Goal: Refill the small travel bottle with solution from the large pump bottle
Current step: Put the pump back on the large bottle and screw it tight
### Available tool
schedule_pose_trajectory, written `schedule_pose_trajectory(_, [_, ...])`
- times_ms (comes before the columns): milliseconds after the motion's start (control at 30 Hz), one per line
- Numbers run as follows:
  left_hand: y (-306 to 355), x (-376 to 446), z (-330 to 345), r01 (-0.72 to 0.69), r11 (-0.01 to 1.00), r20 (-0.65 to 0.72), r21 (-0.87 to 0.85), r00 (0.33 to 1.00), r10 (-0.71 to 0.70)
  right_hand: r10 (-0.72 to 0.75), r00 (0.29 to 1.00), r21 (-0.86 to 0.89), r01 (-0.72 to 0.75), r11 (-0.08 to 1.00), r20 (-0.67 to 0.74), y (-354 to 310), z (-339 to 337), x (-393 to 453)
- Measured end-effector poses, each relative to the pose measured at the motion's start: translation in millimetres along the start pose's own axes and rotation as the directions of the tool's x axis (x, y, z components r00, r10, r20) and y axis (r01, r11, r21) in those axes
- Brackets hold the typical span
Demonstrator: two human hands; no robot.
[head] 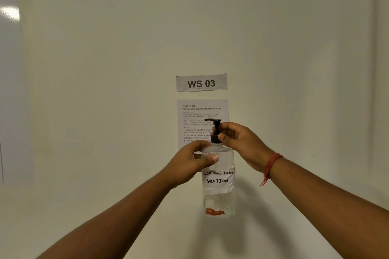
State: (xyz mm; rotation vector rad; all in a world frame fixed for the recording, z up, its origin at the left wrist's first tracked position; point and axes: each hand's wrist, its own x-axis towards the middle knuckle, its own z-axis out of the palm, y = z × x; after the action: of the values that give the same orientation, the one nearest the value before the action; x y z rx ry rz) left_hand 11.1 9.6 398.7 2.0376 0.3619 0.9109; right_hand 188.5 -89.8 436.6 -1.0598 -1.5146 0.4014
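Observation:
A large clear pump bottle with a white label reading "CONTACT LENS SOLUTION" is held up in front of the wall. My left hand grips its upper body just under the shoulder. My right hand pinches the black pump top at its collar, fingers curled round it. The pump's spout points left. The small travel bottle is out of view.
A pale wall fills the view. A "WS 03" sign and a printed task sheet are stuck to it behind the bottle. A whiteboard edge shows at far left. No table surface is visible.

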Motion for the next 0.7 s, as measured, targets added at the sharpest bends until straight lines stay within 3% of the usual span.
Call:
schedule_pose_trajectory(333, [0.2, 1.1, 2.0, 0.003, 1.000, -0.001, -0.006, 1.000, -0.003, -0.001, 0.999, -0.083, -0.003, 0.997, -0.041, -0.9, -0.5, 1.4])
schedule_pose_trajectory(567, [-0.8, 0.8, 1.3, 0.002, 1.000, -0.001, 0.014, 1.000, -0.002, 0.025, 0.999, 0.005, -0.025, 1.000, 0.026, -2.0, -1.8, -0.8])
schedule_pose_trajectory(700, [-1.6, 0.5, 2.6, 0.002, 1.000, 0.002, 0.008, 1.000, -0.002, 0.028, 0.999, -0.031, -0.028, 0.999, 0.017, -1.6, -1.3, -0.4])
